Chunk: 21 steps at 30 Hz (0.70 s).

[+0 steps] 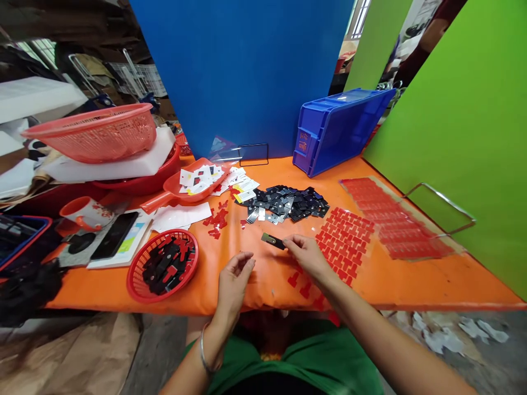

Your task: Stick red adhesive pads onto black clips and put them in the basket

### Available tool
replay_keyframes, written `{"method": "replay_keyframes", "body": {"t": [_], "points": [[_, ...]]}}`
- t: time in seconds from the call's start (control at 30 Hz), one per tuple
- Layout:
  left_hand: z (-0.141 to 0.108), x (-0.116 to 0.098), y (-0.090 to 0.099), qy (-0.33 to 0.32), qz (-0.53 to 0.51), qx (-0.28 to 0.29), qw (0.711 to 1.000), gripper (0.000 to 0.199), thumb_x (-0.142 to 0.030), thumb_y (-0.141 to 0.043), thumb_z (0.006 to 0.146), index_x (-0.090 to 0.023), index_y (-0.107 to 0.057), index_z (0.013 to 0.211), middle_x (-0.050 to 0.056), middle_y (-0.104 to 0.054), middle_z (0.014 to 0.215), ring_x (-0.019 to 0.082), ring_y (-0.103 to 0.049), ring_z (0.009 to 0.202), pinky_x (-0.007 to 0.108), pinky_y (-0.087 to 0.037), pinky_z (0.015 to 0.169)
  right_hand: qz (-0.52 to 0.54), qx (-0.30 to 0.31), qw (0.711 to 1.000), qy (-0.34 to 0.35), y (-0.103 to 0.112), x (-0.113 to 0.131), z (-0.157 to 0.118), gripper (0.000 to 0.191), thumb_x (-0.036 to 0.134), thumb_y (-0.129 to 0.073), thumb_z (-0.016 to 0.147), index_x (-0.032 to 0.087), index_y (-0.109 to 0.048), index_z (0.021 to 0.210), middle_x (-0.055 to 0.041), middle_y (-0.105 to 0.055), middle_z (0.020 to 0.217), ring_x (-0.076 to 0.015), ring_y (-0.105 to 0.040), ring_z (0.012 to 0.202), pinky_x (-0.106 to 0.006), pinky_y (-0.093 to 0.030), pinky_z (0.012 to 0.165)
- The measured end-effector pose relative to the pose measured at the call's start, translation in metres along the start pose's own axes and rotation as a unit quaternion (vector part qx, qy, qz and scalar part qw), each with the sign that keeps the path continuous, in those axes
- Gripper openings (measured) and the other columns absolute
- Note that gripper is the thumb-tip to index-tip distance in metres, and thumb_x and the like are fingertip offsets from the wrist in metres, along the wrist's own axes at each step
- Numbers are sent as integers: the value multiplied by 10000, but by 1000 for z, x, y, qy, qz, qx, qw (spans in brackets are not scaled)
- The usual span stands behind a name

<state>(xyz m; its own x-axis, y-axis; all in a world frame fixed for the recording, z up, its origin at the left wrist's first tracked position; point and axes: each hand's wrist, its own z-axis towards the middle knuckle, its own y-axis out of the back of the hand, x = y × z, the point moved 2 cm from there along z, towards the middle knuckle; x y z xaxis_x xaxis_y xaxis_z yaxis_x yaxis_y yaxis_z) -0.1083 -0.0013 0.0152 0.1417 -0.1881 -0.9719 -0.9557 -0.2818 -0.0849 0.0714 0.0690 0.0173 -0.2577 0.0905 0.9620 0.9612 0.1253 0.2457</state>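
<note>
My right hand (pixel 305 253) pinches one end of a small flat black plate (pixel 273 240) with a metallic strip at its far end. It is held just above the orange tabletop. To its left, my left hand (pixel 237 274) is raised with thumb and fingers curved apart and nothing between them. Right of my right hand lies a sheet of red T-shaped stickers (pixel 346 241), a few loose ones near the table's front edge. Beyond both hands is a heap of black plates (pixel 288 203). A red basket (pixel 193 269) left of my left hand holds more black plates and red pieces.
A red scoop (pixel 154 204) with white cards, a phone (pixel 115 235) and a mug (pixel 86 213) are on the left. Pink baskets (pixel 94 131) are stacked behind them. A blue bin (pixel 315 137) stands at the back right, before a green panel (pixel 473 137). Another red sheet (pixel 395 219) lies right.
</note>
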Motion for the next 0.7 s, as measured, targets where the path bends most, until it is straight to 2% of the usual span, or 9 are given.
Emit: {"method": "replay_keyframes", "body": {"t": [0.1,0.23,0.37,0.47,0.57,0.63,0.7], "points": [[0,-3,-5,15,-23,16,999,400,-342,-720,679,-138,-638,1013,89,-654,1010,172,-608,932,251,-480,794,61,19,997,-36,-9,0,-23,298,450,-553,749,164,-588,671,59,-402,490,-84,-336,444,-210,-256,440],[-3,-5,-4,47,-51,53,996,478,-288,-783,609,-132,-621,1031,69,-669,893,159,-630,842,244,-493,757,88,17,996,-29,-22,-1,-50,272,432,-586,738,172,-599,656,39,-468,515,-94,-384,474,-210,-297,449],[-13,2,-6,146,-117,102,977,357,-239,-799,601,-114,-653,903,67,-681,890,137,-640,806,211,-500,752,144,-46,988,-33,-34,-3,-75,286,440,-569,771,175,-599,668,24,-510,547,-108,-440,507,-221,-361,491],[-20,7,-11,200,-180,94,959,253,-217,-751,675,-113,-641,877,69,-679,908,124,-646,804,200,-513,753,152,-25,988,-29,-35,-3,-88,282,431,-545,801,174,-626,718,11,-553,603,-121,-490,549,-230,-394,519],[-21,3,-15,210,-196,74,955,200,-193,-682,750,-124,-596,917,79,-678,898,147,-655,824,252,-538,759,101,-46,994,5,-13,-7,-93,231,384,-550,810,175,-642,846,-11,-608,726,-140,-544,656,-242,-432,595],[-19,-1,-16,206,-184,72,958,156,-174,-643,781,-127,-565,907,74,-673,828,163,-662,797,304,-554,755,32,-105,993,30,14,-14,-92,202,349,-547,812,174,-625,875,-26,-617,781,-148,-550,699,-254,-441,636],[-17,-2,-18,206,-163,72,962,121,-149,-622,791,-126,-547,883,57,-657,749,159,-662,732,321,-565,729,-58,-166,983,42,44,-24,-87,164,312,-525,813,172,-607,837,-33,-606,765,-150,-534,666,-266,-440,629]]}}
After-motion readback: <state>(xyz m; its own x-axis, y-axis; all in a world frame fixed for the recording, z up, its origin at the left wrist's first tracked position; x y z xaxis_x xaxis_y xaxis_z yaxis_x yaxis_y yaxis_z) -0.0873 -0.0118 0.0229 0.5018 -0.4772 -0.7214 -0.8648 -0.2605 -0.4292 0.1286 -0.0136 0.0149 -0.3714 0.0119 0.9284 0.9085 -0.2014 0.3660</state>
